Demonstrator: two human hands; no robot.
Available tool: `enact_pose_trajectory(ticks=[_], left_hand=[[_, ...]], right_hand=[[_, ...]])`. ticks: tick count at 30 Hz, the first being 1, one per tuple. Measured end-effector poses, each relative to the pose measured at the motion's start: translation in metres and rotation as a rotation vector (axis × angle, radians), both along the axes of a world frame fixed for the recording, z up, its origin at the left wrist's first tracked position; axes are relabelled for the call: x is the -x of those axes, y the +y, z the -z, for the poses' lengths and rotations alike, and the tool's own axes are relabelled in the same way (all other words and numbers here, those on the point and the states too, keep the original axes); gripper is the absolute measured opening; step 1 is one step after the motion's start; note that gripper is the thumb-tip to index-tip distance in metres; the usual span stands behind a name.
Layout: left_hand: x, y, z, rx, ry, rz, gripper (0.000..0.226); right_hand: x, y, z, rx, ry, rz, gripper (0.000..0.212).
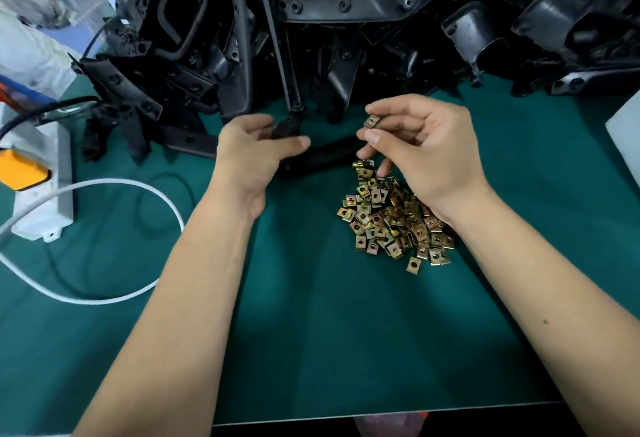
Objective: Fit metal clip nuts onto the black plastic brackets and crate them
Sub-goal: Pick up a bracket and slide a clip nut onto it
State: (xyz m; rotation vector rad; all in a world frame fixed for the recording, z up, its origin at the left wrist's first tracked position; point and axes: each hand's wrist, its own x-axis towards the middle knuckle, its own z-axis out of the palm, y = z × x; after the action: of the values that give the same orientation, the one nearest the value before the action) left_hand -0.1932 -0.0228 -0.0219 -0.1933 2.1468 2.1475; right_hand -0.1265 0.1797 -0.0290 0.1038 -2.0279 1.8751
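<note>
Behind the clip nut pile (394,215), a great heap of black brackets (346,21) was banked across the far side of the desk (311,332). Just beyond the pile, one bracket (322,156) was held by the left hand (252,156), its grip curled round the bracket's left end, its long axis running left to right toward the right hand (426,152). Above the pile's far edge, a single clip nut (372,121) was pinched between the right thumb and forefinger, just right of the bracket's free end. The fitting, it was judged, would be a short leftward push onto that end. No crate was seen.
</note>
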Motion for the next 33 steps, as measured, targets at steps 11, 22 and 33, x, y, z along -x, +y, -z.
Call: enact_pose_trajectory(ticks=[11,22,33], left_hand=[[0.008,-0.017,-0.011,-0.647,0.080,-0.081,0.013],[-0.011,0.000,-0.007,-0.364,-0.056,0.801,0.020],[-0.013,0.004,-0.004,-0.332,-0.084,0.842,0.029]], right_hand=[[0.001,0.008,-0.007,0.219,-0.091,0.078,0.005],[-0.005,-0.002,-0.012,0.303,-0.357,-0.195,0.004],[-0.007,-0.008,-0.012,0.302,-0.292,-0.161,0.010]])
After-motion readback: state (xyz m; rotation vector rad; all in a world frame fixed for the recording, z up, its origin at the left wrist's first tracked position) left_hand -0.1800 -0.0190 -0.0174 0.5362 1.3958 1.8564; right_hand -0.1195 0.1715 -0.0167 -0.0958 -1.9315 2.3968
